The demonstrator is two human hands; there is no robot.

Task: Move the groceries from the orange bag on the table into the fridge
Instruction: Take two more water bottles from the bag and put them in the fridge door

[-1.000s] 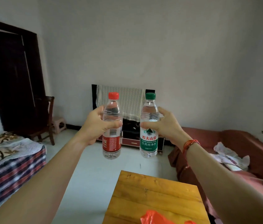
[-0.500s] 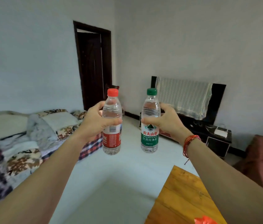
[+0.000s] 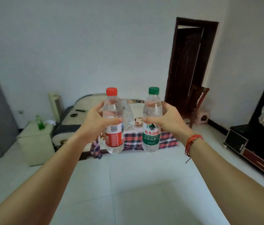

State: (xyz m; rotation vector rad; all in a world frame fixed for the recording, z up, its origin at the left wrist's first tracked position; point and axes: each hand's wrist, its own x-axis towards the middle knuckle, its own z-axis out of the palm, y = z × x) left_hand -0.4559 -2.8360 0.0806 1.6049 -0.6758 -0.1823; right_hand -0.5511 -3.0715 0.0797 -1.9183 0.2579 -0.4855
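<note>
Red-capped bottle (image 3: 113, 140) in left hand (image 3: 95, 124), green-capped bottle (image 3: 151, 138) in right hand (image 3: 170, 121), over floor (image 3: 128, 184).

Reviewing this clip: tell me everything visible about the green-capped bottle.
The green-capped bottle is clear plastic, with a green screw cap on and a green label bearing Chinese characters round its lower half. It appears filled with clear liquid. It is upright in mid-air, the right hand gripping its middle just above the label. It is apart from the red-capped bottle on its left; nothing else touches it.
</note>
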